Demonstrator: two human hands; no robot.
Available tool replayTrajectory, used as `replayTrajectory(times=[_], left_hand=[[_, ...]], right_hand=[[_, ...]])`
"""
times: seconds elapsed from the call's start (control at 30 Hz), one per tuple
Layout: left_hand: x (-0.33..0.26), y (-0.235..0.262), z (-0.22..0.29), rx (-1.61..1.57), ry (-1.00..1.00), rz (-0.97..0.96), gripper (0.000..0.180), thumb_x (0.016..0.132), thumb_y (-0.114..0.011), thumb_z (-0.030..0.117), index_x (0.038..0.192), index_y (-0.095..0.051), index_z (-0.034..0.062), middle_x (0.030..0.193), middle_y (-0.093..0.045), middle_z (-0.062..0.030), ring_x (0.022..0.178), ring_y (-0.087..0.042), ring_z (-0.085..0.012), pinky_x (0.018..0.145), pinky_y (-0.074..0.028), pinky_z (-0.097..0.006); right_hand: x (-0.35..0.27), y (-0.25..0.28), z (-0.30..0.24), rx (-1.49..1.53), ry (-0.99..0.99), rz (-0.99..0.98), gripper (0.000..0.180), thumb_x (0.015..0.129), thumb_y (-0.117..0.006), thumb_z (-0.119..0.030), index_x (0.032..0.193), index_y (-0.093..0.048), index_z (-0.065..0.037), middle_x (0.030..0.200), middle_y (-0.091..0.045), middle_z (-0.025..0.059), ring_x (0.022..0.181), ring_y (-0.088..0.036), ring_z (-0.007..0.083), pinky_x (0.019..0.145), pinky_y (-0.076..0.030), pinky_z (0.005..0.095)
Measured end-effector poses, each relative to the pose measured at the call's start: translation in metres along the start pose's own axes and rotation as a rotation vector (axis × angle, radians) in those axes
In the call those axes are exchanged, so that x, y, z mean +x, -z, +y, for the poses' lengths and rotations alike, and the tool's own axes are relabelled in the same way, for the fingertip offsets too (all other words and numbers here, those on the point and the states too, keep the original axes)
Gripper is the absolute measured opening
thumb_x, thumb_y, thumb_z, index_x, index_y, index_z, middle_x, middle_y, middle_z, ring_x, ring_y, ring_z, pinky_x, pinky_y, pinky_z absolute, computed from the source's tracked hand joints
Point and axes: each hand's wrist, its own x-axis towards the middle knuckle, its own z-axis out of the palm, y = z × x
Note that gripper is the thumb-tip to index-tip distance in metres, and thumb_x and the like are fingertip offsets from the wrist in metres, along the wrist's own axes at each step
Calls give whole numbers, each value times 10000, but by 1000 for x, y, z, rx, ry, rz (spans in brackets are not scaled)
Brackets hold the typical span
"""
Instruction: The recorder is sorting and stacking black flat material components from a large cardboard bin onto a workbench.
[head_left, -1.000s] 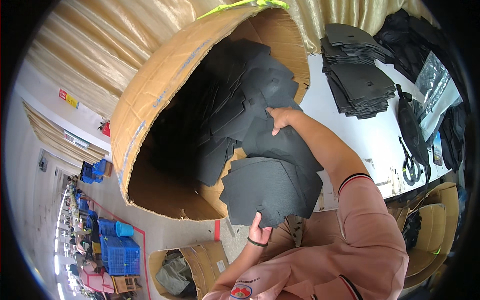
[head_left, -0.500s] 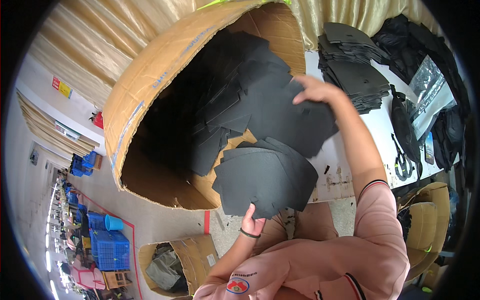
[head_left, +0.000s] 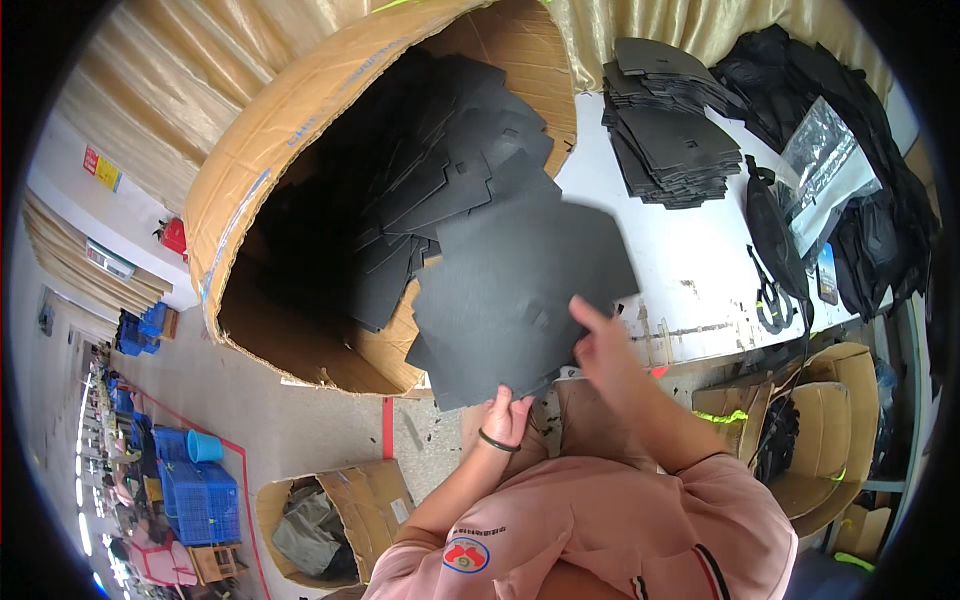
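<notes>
In front of me I hold a fanned stack of black flat sheets (head_left: pixel 500 300), each with cut, angled edges and a small notch. My left hand (head_left: pixel 508 418) grips the stack at its lower edge, thumb on top and the fingers partly hidden underneath. At the lower right edge of the top sheet is my right hand (head_left: pixel 603 350), its thumb over the sheet and the other fingers mostly hidden. Beyond the stack, a large cardboard box (head_left: pixel 240 200) lies with its mouth towards me, with many loose black sheets (head_left: pixel 440 175) inside.
On the white table (head_left: pixel 690 265) at the right stand neat piles of black sheets (head_left: pixel 675 150), scissors (head_left: pixel 770 300), a clear plastic bag (head_left: pixel 825 165) and black fabric items (head_left: pixel 790 80). A smaller carton (head_left: pixel 370 510) with grey cloth sits low left; another carton (head_left: pixel 835 440) stands right.
My right hand has come back from the box mouth towards me with a black sheet, which now lies over the stack. My left hand keeps its grip; the view has shifted slightly.
</notes>
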Motion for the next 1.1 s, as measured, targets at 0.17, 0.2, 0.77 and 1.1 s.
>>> replayTrajectory(times=[0.17, 0.2, 0.77, 1.1], left_hand=[[-9, -3, 1, -17, 69, -186, 737, 814, -679, 446, 1404, -355, 148, 1441, -382, -46, 1332, -345, -269, 1092, -288, -490], [-9, 0, 1, -91, 82, -264, 740, 820, -677, 437, 1412, -341, 146, 1450, -368, -41, 1334, -341, -264, 1099, -277, -484], [20, -14, 47, -31, -82, 98, 461, 870, -599, 214, 1270, -497, 8, 1272, -560, -125, 1197, -507, -287, 1047, -363, -444], [17, -15, 55, 86, -91, -243, 685, 713, -658, -22, 1348, -414, 62, 1339, -487, -101, 1267, -432, -291, 1071, -331, -450]], right_hand=[[-21, 20, 40, -19, -102, 213, 344, 849, -672, -107, 1169, -545, -100, 1106, -607, 25, 993, -599, 149, 842, -508, 289], [-21, 21, 39, 30, -71, 142, 349, 850, -674, -112, 1173, -542, -99, 1110, -606, 24, 987, -599, 156, 838, -507, 307], [-10, 75, -53, -1358, -510, -798, 262, 873, -617, -217, 1045, -637, -21, 1006, -641, 118, 906, -623, 173, 761, -522, 321], [18, 1, -127, -1422, 106, -679, 1198, 559, -777, -29, 1497, -35, -108, 1512, -211, 207, 1409, -219, 282, 1135, -198, 331]])
